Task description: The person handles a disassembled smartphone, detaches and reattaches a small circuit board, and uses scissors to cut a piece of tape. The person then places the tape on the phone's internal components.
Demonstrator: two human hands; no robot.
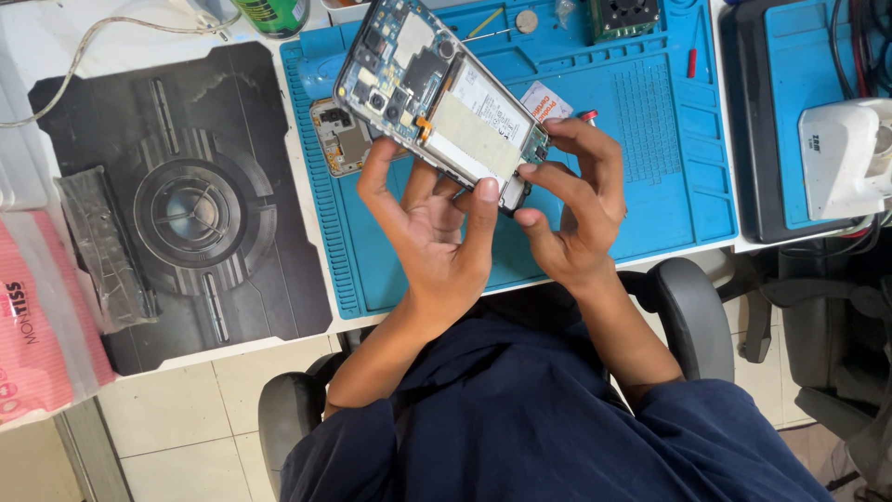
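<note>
above the blue silicone repair mat point(650, 186), near the upper middle of the frame, an opened smartphone point(446, 98) with its back cover off is held in the air, circuit board and battery facing up. its long axis runs diagonally, camera end toward the upper left, other end toward the lower right. the left hand point(432, 237) is clamped on its lower edge from beneath, thumb on the lower corner; the right hand point(576, 204) pinches the lower-right end with its fingers closed on the frame. beneath lies a white worktop point(28, 46), with a dark patterned mat point(186, 204) at left. a detached inner phone cover point(342, 138) lies on the blue mat under the phone. a green can point(272, 14) stands at the top edge.
</note>
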